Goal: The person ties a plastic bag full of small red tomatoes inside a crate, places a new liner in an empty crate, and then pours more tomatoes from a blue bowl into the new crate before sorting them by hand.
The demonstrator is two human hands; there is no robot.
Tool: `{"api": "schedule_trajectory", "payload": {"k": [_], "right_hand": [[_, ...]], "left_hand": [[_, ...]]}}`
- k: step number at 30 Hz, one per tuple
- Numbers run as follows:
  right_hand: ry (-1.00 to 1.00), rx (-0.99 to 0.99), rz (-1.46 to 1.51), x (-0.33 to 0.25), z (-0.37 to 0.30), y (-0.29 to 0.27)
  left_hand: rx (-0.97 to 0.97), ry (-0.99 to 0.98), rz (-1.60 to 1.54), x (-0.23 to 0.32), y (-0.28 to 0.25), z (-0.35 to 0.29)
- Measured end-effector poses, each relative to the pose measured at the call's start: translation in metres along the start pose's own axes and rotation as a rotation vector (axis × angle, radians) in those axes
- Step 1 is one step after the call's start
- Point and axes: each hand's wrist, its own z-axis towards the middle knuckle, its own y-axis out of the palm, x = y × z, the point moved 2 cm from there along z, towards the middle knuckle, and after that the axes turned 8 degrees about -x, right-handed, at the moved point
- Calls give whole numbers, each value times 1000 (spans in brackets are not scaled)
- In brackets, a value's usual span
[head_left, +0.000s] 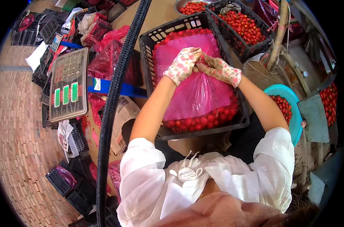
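Note:
A black plastic crate in front of me holds small red tomatoes, which show along its near and far sides. Over their middle spreads a thin pink plastic bag, its folds running up toward my fingers. My left hand and my right hand, in white gloves with a pink flower print, meet above the bag's centre. Both are closed, fingertips together, on the bag's gathered top. The exact grip is partly hidden by the fingers.
Left of the crate stands a scale display on a blue support. A second tomato crate and a metal bowl sit beyond. At right are a turquoise basin and a wooden pole. A black cord crosses the view.

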Motion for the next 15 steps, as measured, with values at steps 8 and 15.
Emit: {"api": "schedule_trajectory", "payload": {"k": [8,15], "right_hand": [[-177,197,-73,54,17,-5],[-319,-138,633,70,19,0]], "left_hand": [[-89,293,949,6,-35,42],[-225,187,1758,27,-21,31]]}}
